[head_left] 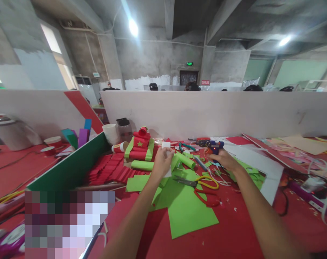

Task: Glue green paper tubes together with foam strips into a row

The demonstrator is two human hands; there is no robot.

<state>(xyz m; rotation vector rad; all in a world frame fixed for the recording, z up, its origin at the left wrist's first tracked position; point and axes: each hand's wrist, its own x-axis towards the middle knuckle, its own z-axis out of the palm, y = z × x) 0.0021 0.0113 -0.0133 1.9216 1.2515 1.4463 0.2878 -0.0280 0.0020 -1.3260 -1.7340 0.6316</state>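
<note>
Left hand (161, 160) on white piece (166, 145)'s edge, right hand (225, 158) on glue gun (215, 145)

Two hands at work over a cluttered red counter (228, 237).

The left hand (162, 160) pinched a small white piece (166, 145) at its fingertips, raised above a green paper roll (142, 165). The right hand (225, 159) lay on a blue glue gun (215, 146) and seemed to grip its handle, though the fingers hid the hold. Between the forearms lay a green sheet (189, 212), with yellow-handled scissors (206, 182) and red-handled scissors (206, 198) on it. A red-and-green paper model (140, 146) bearing a star stood behind the left hand, near a white paper cup (111, 133) and a dark bottle (125, 129) against the white partition (220, 113).
</note>
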